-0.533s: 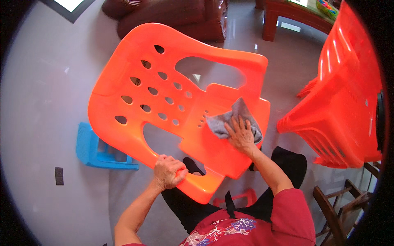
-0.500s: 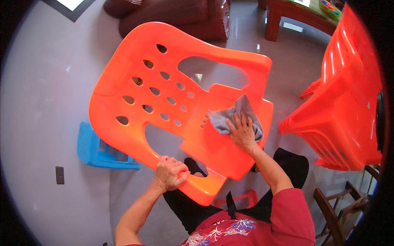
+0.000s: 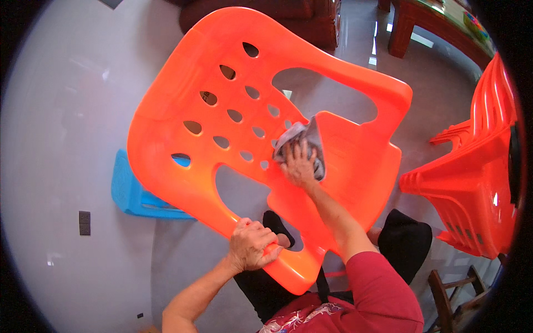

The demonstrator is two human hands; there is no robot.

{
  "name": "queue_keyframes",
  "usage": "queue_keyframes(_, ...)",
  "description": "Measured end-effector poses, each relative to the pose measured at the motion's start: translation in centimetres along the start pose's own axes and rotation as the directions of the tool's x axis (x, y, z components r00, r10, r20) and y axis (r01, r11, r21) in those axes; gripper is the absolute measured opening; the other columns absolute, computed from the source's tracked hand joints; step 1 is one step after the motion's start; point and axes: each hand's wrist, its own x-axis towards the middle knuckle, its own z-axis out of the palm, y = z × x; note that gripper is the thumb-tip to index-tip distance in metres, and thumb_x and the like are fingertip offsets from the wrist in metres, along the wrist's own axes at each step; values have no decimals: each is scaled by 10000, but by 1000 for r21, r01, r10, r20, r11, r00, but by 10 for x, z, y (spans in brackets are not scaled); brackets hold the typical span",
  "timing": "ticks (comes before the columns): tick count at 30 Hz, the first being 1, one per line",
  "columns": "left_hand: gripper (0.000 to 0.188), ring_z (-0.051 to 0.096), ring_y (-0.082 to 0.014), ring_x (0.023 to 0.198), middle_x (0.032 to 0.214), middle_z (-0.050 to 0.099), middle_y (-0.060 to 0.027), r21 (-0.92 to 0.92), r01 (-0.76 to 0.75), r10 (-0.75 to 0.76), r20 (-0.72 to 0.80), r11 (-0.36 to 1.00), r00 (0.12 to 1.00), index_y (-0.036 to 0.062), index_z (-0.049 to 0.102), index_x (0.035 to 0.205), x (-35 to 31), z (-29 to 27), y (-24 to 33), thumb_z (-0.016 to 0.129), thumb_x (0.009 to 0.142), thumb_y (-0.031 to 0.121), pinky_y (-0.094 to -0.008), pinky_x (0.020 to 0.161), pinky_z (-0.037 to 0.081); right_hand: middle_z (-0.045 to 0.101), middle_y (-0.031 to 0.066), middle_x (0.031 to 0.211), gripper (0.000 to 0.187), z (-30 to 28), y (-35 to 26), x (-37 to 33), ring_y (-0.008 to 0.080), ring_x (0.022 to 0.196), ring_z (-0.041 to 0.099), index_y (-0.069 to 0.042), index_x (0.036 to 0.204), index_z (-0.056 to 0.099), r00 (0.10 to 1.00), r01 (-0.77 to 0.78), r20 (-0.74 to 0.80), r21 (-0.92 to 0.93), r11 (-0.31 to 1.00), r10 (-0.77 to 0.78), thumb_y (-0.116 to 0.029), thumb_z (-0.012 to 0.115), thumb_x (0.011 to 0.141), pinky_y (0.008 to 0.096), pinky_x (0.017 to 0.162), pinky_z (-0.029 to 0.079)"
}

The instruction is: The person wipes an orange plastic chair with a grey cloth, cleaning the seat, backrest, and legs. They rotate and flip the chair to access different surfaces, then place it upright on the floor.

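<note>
An orange plastic armchair (image 3: 355, 172) with teardrop holes in its back is tilted in front of me. My left hand (image 3: 252, 244) is closed around its near armrest. My right hand (image 3: 300, 164) lies on a grey cloth (image 3: 318, 149), fingers spread, pressing it where the seat meets the backrest. Part of the cloth is hidden under that hand, and one corner of it sticks up.
A stack of orange plastic chairs (image 3: 472, 183) stands at the right. A blue plastic stool (image 3: 129, 186) is by the wall at left, partly behind the armchair. Brown wooden furniture (image 3: 444, 297) is at lower right; a wooden table (image 3: 408, 28) stands far back.
My right hand and the cloth have moved left across the seat to the base of the backrest. The armchair has shifted a little to the right in view; my left hand still grips its armrest.
</note>
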Motion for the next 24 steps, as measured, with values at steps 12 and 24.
queue_keyframes(12, 222, 561, -208, 686, 686, 615, -18, 13, 10, -9, -37, 1000, 999, 133, 615, 688, -1, 4, -2, 611, 772, 339, -364, 730, 385, 309, 55, 1481, 524, -95, 26, -146, 373, 1371, 231, -344, 1415, 338, 678, 522, 470, 232, 821, -564, -467, 433, 915, 641, 1045, 192)
queue_keyframes(24, 176, 575, -196, 883, 901, 644, 4, 26, 3, -2, -40, 1000, 999, 148, 650, 831, -4, 2, 1, 598, 782, 309, -359, 809, 388, 380, 90, 1437, 589, -155, 13, -196, 267, 1382, 244, -101, 1409, 355, 680, -284, 617, 719, 634, -396, -472, 299, 955, 503, 1104, 122)
